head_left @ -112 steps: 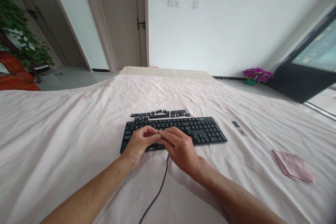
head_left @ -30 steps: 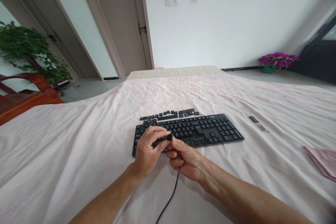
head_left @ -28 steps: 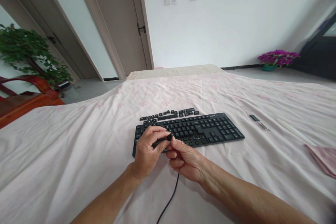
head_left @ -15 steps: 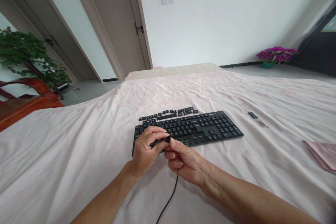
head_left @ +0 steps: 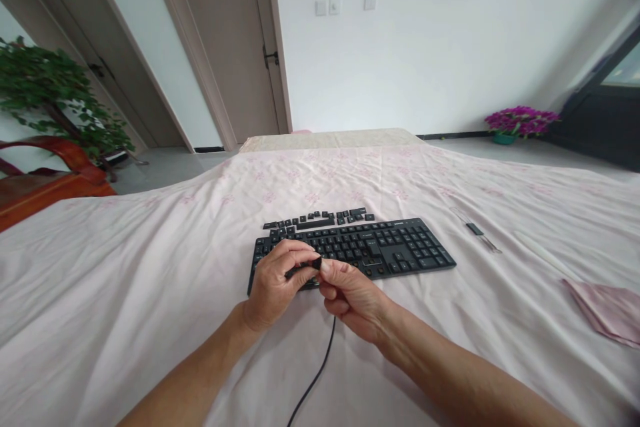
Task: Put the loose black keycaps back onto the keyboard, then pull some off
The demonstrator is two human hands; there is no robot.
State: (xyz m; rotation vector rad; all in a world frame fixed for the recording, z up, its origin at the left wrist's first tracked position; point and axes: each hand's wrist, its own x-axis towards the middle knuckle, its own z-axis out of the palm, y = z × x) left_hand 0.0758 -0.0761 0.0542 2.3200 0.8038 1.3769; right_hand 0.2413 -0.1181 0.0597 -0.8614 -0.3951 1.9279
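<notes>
A small black keycap (head_left: 317,263) is pinched between the fingertips of my left hand (head_left: 280,280). From the other side, the thumb and curled fingers of my right hand (head_left: 350,290) close on the same keycap. Both hands are just over the near left part of a black keyboard (head_left: 420,250) and hide some of its keys. Along the keyboard's near edge, some key places show no caps. Beyond its far edge lie several loose keycaps (head_left: 357,212) and a long space bar key (head_left: 315,223). A black cable (head_left: 320,370) runs toward me beneath my right hand.
A keycap puller (head_left: 475,229) with wire ends lies right of the keyboard. Farther right is a folded pink cloth (head_left: 607,310). All rest on a wrinkled pale pink tablecloth (head_left: 165,267). A wooden chair (head_left: 65,177) stands at the left.
My view has shifted slightly, so the keyboard and surroundings sit a little differently. Both hands stay together at the keycap, with my right hand turned a little.
</notes>
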